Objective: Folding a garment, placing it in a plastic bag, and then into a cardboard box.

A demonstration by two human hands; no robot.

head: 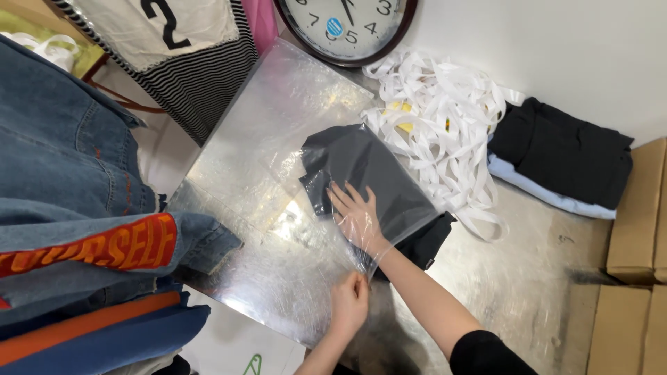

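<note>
Right hand (356,217) lay flat, fingers spread, inside clear bag (389,208) over dark garment (361,167), mid-table (264,125). Left hand (349,303) pinched bag mouth. Risks: thin film could tear, fold could bunch.

You have a dark grey folded garment (368,170) partly inside a clear plastic bag (406,208). The garment is flat and roughly square, turned cornerwise on the shiny tabletop (278,125), and its upper left corner is rumpled. The bag is thin, glossy and crinkled, and it covers most of the garment. The bag's mouth faces you, where the film bunches into a gathered edge. A darker, near-black layer (427,243) shows at the lower right, under the bag's edge; you cannot tell whether it is part of the same garment.
</note>
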